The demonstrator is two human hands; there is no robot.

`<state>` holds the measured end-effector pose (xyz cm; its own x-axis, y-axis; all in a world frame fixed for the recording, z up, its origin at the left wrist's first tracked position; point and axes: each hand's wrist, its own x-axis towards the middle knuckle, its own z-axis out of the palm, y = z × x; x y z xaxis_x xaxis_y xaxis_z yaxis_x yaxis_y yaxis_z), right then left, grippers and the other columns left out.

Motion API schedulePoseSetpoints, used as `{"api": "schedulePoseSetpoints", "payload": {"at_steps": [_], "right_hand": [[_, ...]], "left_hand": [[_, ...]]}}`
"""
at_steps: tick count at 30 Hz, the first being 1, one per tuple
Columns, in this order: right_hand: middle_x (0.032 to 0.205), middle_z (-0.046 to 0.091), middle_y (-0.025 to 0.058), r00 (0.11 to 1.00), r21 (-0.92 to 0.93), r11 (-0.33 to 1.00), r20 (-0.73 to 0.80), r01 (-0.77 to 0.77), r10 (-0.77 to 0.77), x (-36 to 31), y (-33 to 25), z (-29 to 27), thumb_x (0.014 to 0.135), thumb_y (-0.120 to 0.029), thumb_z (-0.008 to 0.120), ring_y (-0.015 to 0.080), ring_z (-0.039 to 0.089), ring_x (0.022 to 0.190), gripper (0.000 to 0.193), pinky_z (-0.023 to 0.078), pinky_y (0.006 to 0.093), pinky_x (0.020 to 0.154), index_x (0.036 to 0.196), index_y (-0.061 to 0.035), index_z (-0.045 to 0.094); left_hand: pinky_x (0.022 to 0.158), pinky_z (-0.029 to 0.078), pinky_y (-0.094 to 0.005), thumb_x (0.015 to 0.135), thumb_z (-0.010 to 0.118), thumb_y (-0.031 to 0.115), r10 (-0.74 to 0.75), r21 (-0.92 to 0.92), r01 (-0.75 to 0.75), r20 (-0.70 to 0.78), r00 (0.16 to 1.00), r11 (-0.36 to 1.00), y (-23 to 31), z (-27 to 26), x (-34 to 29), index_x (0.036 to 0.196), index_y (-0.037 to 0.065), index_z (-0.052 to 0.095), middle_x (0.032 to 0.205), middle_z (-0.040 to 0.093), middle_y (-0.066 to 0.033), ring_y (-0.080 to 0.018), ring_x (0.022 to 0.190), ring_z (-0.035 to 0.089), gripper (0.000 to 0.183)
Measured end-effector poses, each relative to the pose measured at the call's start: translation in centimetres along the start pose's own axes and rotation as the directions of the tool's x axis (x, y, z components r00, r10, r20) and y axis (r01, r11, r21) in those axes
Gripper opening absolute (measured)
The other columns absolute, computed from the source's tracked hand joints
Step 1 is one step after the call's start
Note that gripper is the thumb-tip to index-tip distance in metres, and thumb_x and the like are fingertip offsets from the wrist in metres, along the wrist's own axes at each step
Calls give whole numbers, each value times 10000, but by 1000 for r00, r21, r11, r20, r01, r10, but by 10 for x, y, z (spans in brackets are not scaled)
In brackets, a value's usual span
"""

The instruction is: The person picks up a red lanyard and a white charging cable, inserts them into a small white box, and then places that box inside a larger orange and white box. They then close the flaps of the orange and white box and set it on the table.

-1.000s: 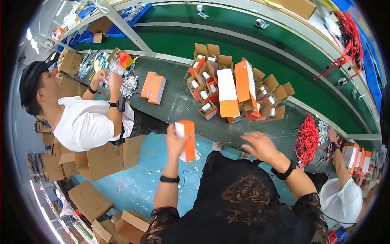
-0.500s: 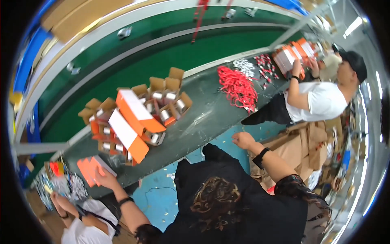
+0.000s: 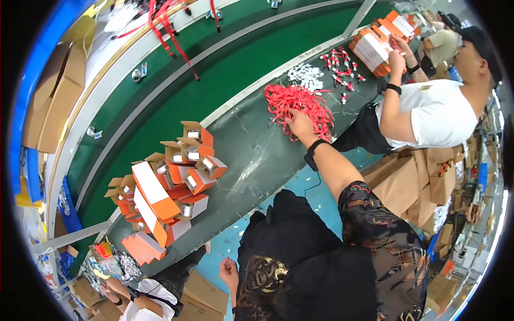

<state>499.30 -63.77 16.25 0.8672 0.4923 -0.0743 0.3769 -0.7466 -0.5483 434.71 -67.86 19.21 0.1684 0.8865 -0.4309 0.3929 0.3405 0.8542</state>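
My right hand (image 3: 301,125) reaches into a heap of red straps (image 3: 284,99) on the dark bench, its thumb and fingers pinched on a strap at the heap's near side. Down beside my black clothing hangs my left hand (image 3: 229,272), loosely curled with fingers a little apart and nothing visible in it. To the left on the bench stands a cluster of orange-and-white boxes (image 3: 152,182), several with brown flaps up and white cylindrical items inside. Flat orange cartons (image 3: 143,247) lie at the cluster's near left.
Beyond the bench (image 3: 251,140) runs a green conveyor (image 3: 160,115) carrying small grey-white devices (image 3: 139,72). White pieces (image 3: 306,76) and red-and-white parts (image 3: 342,64) lie past the straps. Co-workers stand at right (image 3: 428,115) and lower left (image 3: 147,305). Brown cartons (image 3: 409,179) are behind at right.
My right hand has moved forward from over the floor onto the red straps. My left hand has left the flat orange cartons and come back beside my body. The view has turned.
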Motion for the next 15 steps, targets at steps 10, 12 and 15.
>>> {"api": "schedulePoseSetpoints", "payload": {"at_steps": [10,12,15], "right_hand": [[836,668,114,919,323,907,194,269,-342,47,-48,-51,904,-238,659,230,670,840,157,532,404,696,924,-89,703],[720,660,47,832,694,718,425,-46,-357,37,-79,-113,929,-238,648,118,619,650,200,497,311,606,855,-59,700],[727,666,34,711,645,704,342,298,-614,20,-132,-202,907,-237,668,116,617,639,197,492,302,595,886,-46,709]], "left_hand": [[808,492,-240,957,625,26,218,46,-214,-103,971,976,176,89,39,1201,-34,580,993,652,-45,-105,886,613,256],[873,500,-264,937,642,15,345,57,-346,28,938,937,218,122,60,1217,-37,575,1016,655,-56,-134,941,628,292],[962,497,-324,891,700,30,543,149,-611,332,772,778,293,179,98,1284,-33,552,1158,635,-112,-205,1063,635,425]]}}
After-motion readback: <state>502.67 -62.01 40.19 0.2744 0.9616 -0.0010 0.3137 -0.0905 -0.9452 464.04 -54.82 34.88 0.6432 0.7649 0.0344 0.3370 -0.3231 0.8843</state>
